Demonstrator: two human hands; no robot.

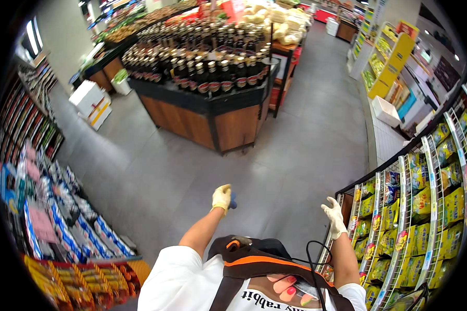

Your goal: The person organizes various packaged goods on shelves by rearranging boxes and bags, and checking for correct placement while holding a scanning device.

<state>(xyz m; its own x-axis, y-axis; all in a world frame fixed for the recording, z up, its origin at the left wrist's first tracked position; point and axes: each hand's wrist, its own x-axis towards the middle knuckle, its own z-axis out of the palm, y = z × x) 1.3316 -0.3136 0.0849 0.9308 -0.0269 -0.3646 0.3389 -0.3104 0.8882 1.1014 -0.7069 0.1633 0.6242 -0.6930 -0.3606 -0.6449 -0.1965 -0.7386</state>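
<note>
My left hand (221, 197), in a pale yellow glove, is stretched forward over the grey floor with its fingers curled. Something small and blue (232, 200) shows at its right side; whether the hand grips it cannot be told. My right hand (333, 217) wears a whitish glove, its fingers apart and nothing in them. It is beside the end of a wire shelf rack (377, 210) stocked with yellow packets (420, 202). Below the hands, a dark apron with an orange band (272, 261) covers a white shirt, and a black cable hangs near my right arm.
Ahead stands a wood-panelled display island (179, 116) holding many dark bottles (214, 79). Packaged goods (62, 217) fill a display at left. White foam boxes (88, 102) sit farther off at left. At right are a yellow display stand (391, 66) and a white bin (385, 111).
</note>
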